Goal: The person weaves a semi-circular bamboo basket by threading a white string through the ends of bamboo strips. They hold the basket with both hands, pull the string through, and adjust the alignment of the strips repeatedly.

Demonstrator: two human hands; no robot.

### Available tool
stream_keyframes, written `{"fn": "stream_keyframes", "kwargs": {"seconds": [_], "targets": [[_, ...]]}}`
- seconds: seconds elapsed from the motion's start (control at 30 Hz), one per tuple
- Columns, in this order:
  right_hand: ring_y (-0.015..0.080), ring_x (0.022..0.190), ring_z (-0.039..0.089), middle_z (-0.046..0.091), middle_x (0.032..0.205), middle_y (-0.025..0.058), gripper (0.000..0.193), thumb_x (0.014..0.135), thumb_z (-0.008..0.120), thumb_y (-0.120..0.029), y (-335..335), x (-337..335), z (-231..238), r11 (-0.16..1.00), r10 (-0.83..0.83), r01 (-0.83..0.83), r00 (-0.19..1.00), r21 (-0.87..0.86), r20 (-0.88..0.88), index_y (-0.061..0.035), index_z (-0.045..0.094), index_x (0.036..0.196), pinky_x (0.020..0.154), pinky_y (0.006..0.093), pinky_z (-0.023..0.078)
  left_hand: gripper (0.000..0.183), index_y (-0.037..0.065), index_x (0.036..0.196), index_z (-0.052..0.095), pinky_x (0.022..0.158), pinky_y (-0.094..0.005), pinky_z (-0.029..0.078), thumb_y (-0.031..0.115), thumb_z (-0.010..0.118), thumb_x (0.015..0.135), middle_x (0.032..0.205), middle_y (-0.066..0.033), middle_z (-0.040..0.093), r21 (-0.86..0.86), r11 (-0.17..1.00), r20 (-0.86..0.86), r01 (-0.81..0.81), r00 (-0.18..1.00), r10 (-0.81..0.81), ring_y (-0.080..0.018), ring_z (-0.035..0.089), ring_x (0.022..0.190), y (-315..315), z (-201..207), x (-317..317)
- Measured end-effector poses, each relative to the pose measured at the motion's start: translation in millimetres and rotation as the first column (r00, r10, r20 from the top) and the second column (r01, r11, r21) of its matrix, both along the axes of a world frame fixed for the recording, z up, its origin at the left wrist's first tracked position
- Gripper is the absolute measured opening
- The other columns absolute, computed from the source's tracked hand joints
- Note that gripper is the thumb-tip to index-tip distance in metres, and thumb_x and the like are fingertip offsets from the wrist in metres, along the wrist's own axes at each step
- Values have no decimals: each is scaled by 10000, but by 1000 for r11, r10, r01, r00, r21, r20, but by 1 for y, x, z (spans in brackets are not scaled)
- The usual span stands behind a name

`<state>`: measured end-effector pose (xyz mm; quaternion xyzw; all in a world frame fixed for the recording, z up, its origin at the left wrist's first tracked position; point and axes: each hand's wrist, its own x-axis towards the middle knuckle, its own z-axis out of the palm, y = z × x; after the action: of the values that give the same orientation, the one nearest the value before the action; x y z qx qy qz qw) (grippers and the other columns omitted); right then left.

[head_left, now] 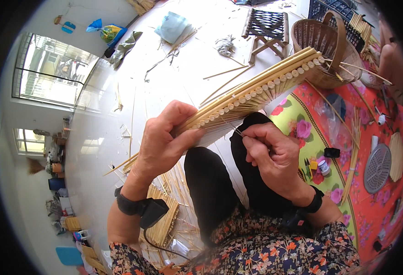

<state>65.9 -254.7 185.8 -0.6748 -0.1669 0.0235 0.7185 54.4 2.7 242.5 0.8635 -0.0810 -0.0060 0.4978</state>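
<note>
My left hand [167, 137] grips the lower left end of a panel of straw-coloured stalks [256, 87], its thumb on the near side. The panel slants up to the right, with a row of pale round ends along its edge and thin strands fanning out below. Just under that edge, my right hand [275, 156] is closed in a pinch on a thin needle-like piece [232, 126], whose tip reaches the strands. Whether it is a needle or a stiff strand I cannot tell. Both hands are above my black-clad knees [213, 178].
A wicker basket [314, 34] with a tall handle stands at the far right, beside a folding stool [265, 27]. On the red flowered cloth [352, 178] lie scissors [308, 168], a grey perforated disc [377, 168] and loose stalks. Another bundle of stalks [162, 215] lies by my left arm.
</note>
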Motion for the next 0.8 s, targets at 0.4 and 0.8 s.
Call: {"fn": "stream_keyframes", "kwargs": {"seconds": [0.4, 0.8], "targets": [[90, 626, 566, 669, 823, 90, 71, 1016, 719, 24, 9, 19, -2, 999, -1, 7, 993, -53, 115, 10, 738, 1082, 583, 269, 465, 224, -3, 1196, 640, 816, -281, 588, 21, 776, 1020, 987, -71, 787, -15, 1000, 83, 11, 997, -9, -80, 694, 900, 3, -7, 8], [70, 660, 661, 718, 854, 43, 113, 1036, 681, 41, -14, 19, 4, 983, 100, -59, 967, -174, 233, 61, 767, 1106, 577, 236, 525, 261, -6, 1197, 645, 790, -275, 583, -2, 802, 989, 959, -78, 774, 30, 1000, 105, 7, 994, -10, -86, 696, 870, -7, -8, -2]]}}
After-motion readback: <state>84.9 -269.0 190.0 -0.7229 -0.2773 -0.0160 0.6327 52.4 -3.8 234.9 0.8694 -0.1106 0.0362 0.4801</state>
